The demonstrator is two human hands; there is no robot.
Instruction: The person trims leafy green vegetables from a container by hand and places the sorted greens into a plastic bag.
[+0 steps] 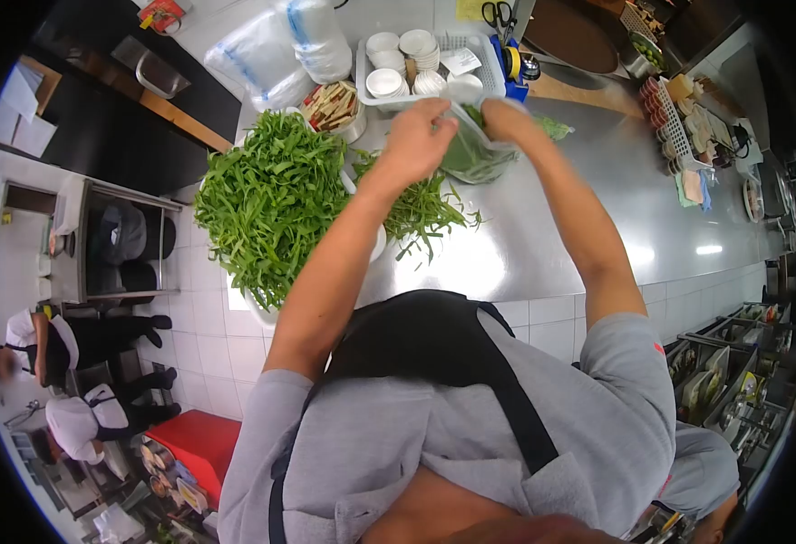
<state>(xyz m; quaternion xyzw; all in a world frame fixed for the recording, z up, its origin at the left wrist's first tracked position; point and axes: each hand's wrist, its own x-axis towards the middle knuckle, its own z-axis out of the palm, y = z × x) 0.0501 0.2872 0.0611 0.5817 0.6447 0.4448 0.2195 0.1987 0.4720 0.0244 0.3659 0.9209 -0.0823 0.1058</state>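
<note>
A clear plastic bag (478, 163) with leafy greens inside is above the steel counter, between my two hands. My left hand (422, 136) is closed, pinching the bag's left edge near its mouth. On the other side, my right hand (507, 120) is closed at the bag's upper right edge; its fingertips are partly hidden. Left of the bag rises a big heap of cut leafy greens (276, 199) in a white container, mostly covered by the leaves. A smaller pile of greens (425, 213) lies loose below my left hand, partly behind my forearm.
Behind the bag stands a white plastic basket (498, 80) with stacked small white cups. A metal pot (354, 125) of cut pieces and rolls of plastic bags (312, 41) are near the wall. Scissors (499, 16) hang there. Other people (90, 344) are at the far left.
</note>
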